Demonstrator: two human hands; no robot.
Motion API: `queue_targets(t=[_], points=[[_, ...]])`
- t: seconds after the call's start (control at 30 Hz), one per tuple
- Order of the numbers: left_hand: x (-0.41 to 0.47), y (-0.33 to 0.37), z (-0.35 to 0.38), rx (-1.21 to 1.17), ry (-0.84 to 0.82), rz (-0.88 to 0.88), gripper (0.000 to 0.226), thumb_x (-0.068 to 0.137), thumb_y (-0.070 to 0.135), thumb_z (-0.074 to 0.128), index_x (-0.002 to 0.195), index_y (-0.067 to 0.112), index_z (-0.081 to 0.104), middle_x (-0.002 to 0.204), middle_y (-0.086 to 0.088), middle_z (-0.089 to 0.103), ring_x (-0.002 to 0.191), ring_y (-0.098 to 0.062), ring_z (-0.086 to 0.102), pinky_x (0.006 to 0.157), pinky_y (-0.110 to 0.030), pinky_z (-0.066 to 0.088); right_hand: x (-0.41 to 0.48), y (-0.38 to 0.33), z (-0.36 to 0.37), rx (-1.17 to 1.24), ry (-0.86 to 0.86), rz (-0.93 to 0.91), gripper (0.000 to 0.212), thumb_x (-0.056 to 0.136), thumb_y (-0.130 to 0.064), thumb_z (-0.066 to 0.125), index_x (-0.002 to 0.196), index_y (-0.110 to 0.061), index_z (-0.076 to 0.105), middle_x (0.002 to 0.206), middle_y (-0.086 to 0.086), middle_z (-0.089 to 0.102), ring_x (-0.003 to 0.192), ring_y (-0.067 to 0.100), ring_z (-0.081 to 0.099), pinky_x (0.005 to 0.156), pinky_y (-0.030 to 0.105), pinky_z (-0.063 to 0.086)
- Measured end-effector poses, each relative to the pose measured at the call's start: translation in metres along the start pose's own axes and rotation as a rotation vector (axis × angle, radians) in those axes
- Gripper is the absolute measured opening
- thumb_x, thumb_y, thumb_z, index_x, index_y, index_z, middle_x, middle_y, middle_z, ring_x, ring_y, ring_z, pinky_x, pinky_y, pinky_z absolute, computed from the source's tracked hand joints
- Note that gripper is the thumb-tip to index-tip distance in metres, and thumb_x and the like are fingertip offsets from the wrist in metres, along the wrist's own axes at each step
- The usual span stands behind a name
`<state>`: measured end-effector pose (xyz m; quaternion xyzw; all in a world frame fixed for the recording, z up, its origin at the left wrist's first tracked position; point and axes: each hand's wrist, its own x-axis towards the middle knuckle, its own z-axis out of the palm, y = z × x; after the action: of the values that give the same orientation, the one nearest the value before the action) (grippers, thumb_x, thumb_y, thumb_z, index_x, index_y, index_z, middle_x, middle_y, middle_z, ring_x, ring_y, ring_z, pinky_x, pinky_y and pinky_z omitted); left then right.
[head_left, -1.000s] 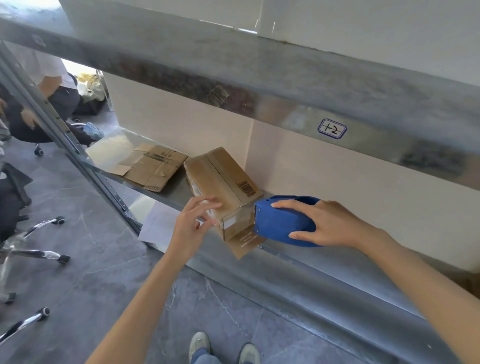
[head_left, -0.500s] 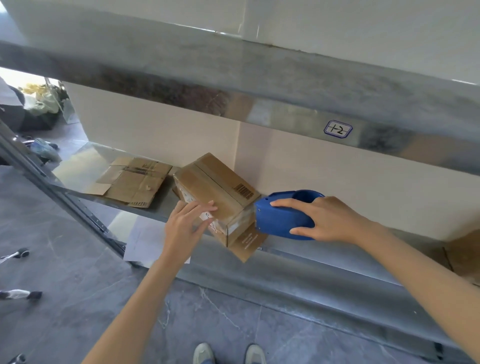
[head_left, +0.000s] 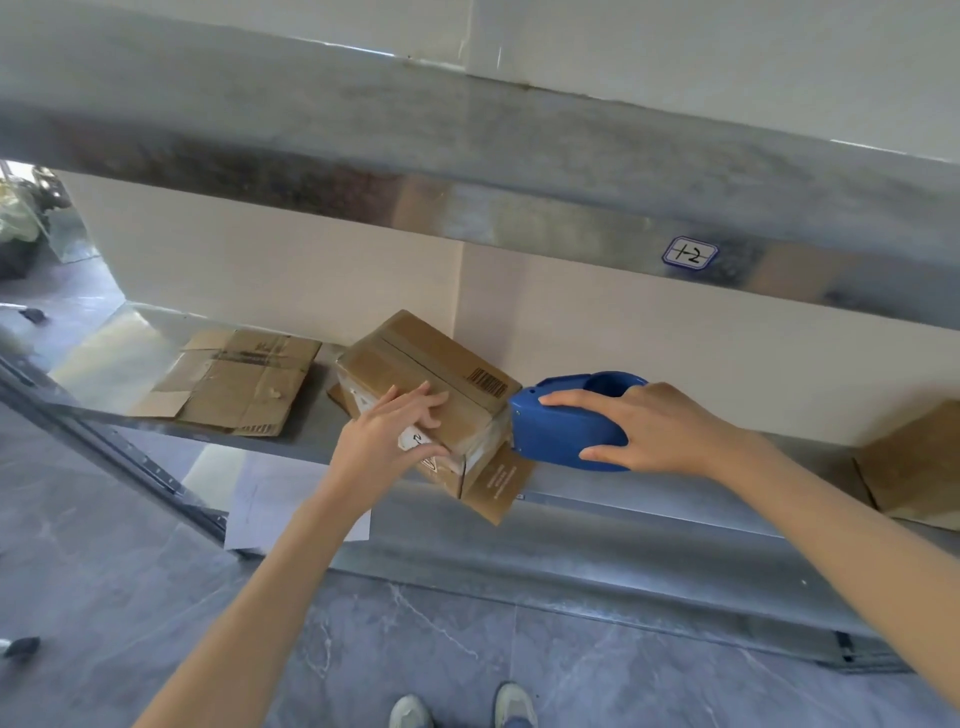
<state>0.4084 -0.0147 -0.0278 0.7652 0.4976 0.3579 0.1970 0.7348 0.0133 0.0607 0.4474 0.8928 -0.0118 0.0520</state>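
Note:
A small brown cardboard box (head_left: 415, 364) with a barcode lies tilted on the metal shelf (head_left: 649, 514), one loose flap hanging over the front edge. My left hand (head_left: 387, 441) lies flat on the box's near side, fingers straight, pressing it. My right hand (head_left: 660, 428) grips a blue tape dispenser (head_left: 566, 431), fingers over its top and thumb underneath. The dispenser's front end touches the right end of the box, where clear tape shows.
A flattened cardboard box (head_left: 234, 384) lies on the shelf to the left. Another cardboard box (head_left: 914, 467) sits at the right edge. An upper shelf (head_left: 467, 156) with a label overhangs. White paper (head_left: 260, 509) lies on the grey floor below; my shoes (head_left: 462, 709) show.
My left hand has slid further up onto the box's side and flattened. The camera view has swung right; the seated person and chairs have left the view. The dispenser stays against the box.

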Motion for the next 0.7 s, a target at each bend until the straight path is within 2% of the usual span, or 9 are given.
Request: queue_targets(t=[0.17, 0.27, 0.33, 0.4, 0.47, 0.57, 0.63, 0.7], points=[[0.006, -0.009, -0.008, -0.034, -0.052, 0.010, 0.012, 0.080, 0.019, 0.078, 0.089, 0.015, 0.071, 0.126, 0.019, 0.063, 0.129, -0.003, 0.051, 0.115, -0.042, 0.037, -0.002, -0.001, 0.001, 0.011, -0.027, 0.025, 0.070, 0.092, -0.057, 0.052, 0.141, -0.067, 0.004, 0.055, -0.016, 0.038, 0.050, 0.003, 0.038, 0.053, 0.015, 0.024], [0.008, -0.009, -0.010, -0.012, -0.085, 0.004, 0.013, 0.082, 0.017, 0.079, 0.090, 0.020, 0.069, 0.127, 0.025, 0.059, 0.131, 0.004, 0.046, 0.116, -0.038, 0.036, -0.004, 0.000, 0.003, 0.023, -0.026, 0.036, 0.071, 0.092, -0.056, 0.051, 0.140, -0.067, 0.001, 0.058, -0.014, 0.042, 0.051, 0.003, 0.038, 0.053, 0.017, 0.026], [0.006, -0.006, -0.008, 0.041, -0.057, 0.016, 0.023, 0.076, 0.034, 0.083, 0.088, 0.024, 0.066, 0.127, 0.029, 0.058, 0.130, 0.009, 0.044, 0.115, -0.031, 0.036, -0.003, 0.000, 0.004, 0.044, -0.034, 0.040, 0.071, 0.092, -0.056, 0.052, 0.139, -0.069, 0.000, 0.062, -0.013, 0.047, 0.051, 0.003, 0.040, 0.056, 0.021, 0.031], [0.005, -0.001, -0.004, 0.058, -0.011, 0.003, 0.038, 0.069, 0.056, 0.079, 0.084, 0.025, 0.062, 0.125, 0.030, 0.057, 0.130, 0.008, 0.046, 0.111, -0.025, 0.034, -0.003, -0.001, 0.006, 0.059, -0.041, 0.046, 0.072, 0.092, -0.056, 0.052, 0.138, -0.069, -0.001, 0.062, -0.012, 0.048, 0.051, 0.004, 0.042, 0.058, 0.024, 0.038], [0.004, 0.002, 0.000, 0.050, 0.023, -0.020, 0.041, 0.068, 0.061, 0.073, 0.081, 0.024, 0.060, 0.124, 0.031, 0.057, 0.130, 0.004, 0.048, 0.108, -0.024, 0.034, -0.002, -0.002, 0.006, 0.064, -0.048, 0.049, 0.072, 0.092, -0.056, 0.051, 0.138, -0.069, -0.002, 0.062, -0.011, 0.049, 0.052, 0.005, 0.043, 0.060, 0.025, 0.041], [0.004, -0.001, 0.001, 0.048, 0.010, 0.010, 0.034, 0.074, 0.052, 0.073, 0.083, 0.020, 0.064, 0.124, 0.029, 0.057, 0.130, 0.003, 0.048, 0.110, -0.027, 0.036, -0.002, -0.003, 0.005, 0.059, -0.055, 0.051, 0.072, 0.093, -0.056, 0.051, 0.139, -0.069, -0.002, 0.062, -0.014, 0.046, 0.053, 0.004, 0.042, 0.059, 0.024, 0.037], [0.003, -0.007, -0.001, 0.057, -0.010, 0.028, 0.022, 0.078, 0.037, 0.078, 0.089, 0.021, 0.067, 0.127, 0.027, 0.057, 0.131, 0.003, 0.045, 0.111, -0.031, 0.038, -0.001, -0.002, 0.004, 0.060, -0.056, 0.050, 0.072, 0.092, -0.056, 0.051, 0.139, -0.070, -0.002, 0.065, -0.014, 0.049, 0.053, 0.004, 0.042, 0.058, 0.023, 0.033], [0.003, -0.009, -0.001, 0.088, -0.022, 0.016, 0.022, 0.078, 0.024, 0.082, 0.095, 0.024, 0.068, 0.131, 0.029, 0.054, 0.133, 0.006, 0.040, 0.111, -0.031, 0.037, -0.002, -0.001, 0.002, 0.062, -0.059, 0.050, 0.072, 0.093, -0.057, 0.051, 0.138, -0.071, -0.003, 0.070, -0.011, 0.056, 0.054, 0.004, 0.043, 0.058, 0.022, 0.032]])
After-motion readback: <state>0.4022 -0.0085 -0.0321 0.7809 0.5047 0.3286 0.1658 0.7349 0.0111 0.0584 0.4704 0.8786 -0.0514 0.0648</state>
